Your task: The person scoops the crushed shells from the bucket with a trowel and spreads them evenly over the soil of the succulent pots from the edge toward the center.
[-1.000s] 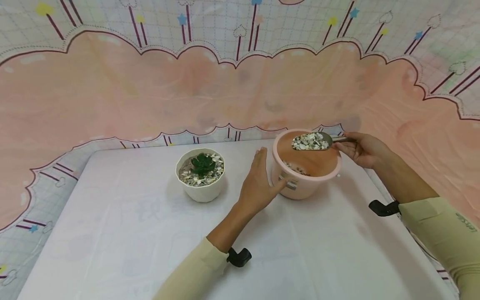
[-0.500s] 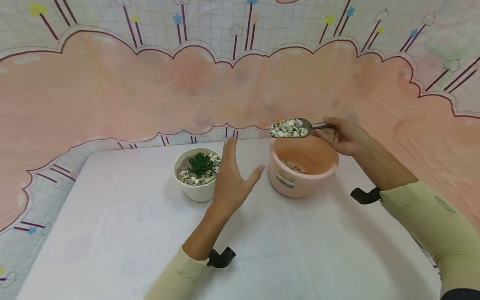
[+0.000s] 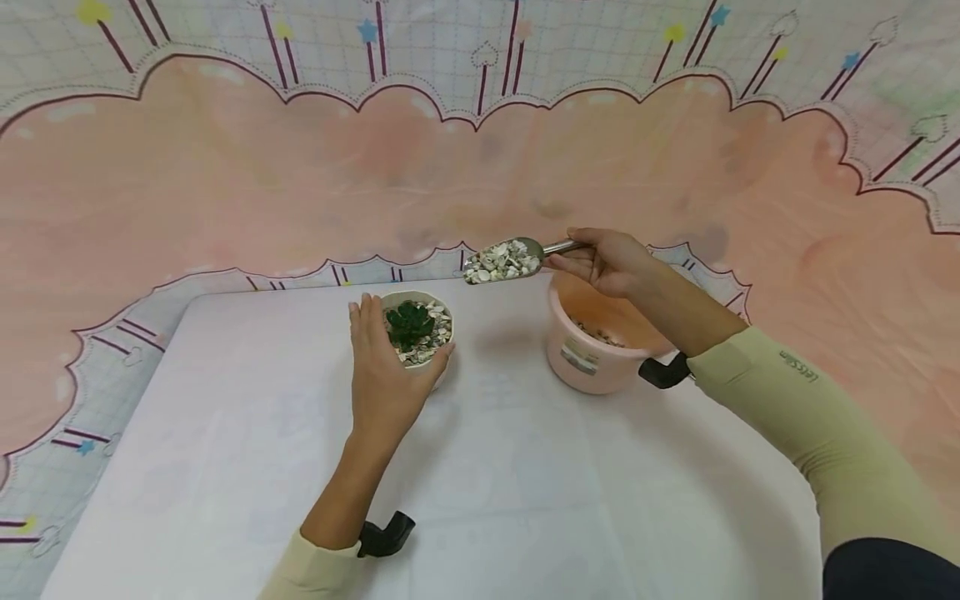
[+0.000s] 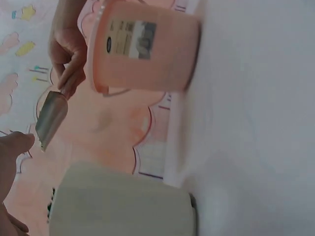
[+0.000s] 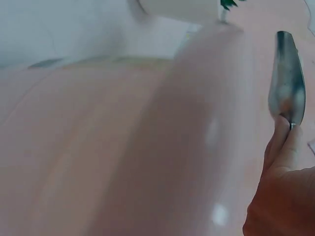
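Observation:
My right hand [image 3: 611, 260] grips the handle of a metal scoop [image 3: 534, 250] heaped with pale stone chips [image 3: 502, 262]. The scoop is raised above the table, between the two pots, and its underside shows in the right wrist view. At the white flowerpot [image 4: 123, 206], my left hand [image 3: 386, 375] spreads its thumb and fingers about the near and left side of the rim. Whether it touches the pot I cannot tell. Inside that pot a green succulent [image 3: 409, 325] stands among stone chips; my left hand hides part of the pot in the head view.
A pink bucket [image 3: 581, 354] stands to the right, partly behind my right forearm, with some stone chips [image 3: 600, 335] at its bottom. White cloth covers the table [image 3: 510, 483]. A patterned peach backdrop [image 3: 300, 183] rises behind the table's far edge.
My right hand has carried the loaded scoop left from over the pink bucket into the space between the pots. My left hand has moved left from the bucket's side to the white flowerpot.

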`<action>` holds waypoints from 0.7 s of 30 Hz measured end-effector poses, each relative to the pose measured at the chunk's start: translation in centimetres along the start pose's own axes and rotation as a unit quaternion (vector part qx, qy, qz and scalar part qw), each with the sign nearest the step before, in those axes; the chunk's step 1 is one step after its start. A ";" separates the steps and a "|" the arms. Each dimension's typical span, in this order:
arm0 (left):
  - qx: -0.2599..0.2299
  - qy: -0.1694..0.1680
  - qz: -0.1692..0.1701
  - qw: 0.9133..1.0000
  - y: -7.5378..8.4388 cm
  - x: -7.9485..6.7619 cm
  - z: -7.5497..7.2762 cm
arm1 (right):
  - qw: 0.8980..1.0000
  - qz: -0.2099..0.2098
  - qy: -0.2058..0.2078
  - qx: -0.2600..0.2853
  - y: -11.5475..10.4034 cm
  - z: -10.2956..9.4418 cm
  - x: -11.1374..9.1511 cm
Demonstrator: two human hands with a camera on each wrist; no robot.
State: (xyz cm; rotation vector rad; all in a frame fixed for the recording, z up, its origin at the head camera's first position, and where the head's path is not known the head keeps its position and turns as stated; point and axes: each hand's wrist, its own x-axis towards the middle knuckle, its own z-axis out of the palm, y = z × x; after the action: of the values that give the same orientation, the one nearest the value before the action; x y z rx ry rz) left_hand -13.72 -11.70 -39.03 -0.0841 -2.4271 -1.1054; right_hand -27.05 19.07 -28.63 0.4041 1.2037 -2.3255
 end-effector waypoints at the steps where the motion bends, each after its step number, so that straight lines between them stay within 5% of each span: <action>1: 0.007 0.000 -0.009 1.000 -0.3 0.0 -0.2 | 1.000 0.002 -0.003 -0.008 0.3 0.4 0.3; 11: 0.050 -0.059 -0.103 0.992 -2.5 -0.3 -0.7 | 0.997 0.013 0.031 -0.063 2.6 3.1 2.9; 21: 0.036 -0.045 -0.119 0.991 -3.1 -0.3 -0.1 | 0.994 0.008 0.043 -0.103 3.8 3.6 4.2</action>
State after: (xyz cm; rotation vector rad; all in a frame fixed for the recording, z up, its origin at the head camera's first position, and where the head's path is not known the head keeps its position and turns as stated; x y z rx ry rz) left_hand -14.13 -13.87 -41.28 0.1893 -2.6062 -1.1340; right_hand -28.59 13.06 -31.12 0.4423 1.4602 -2.1618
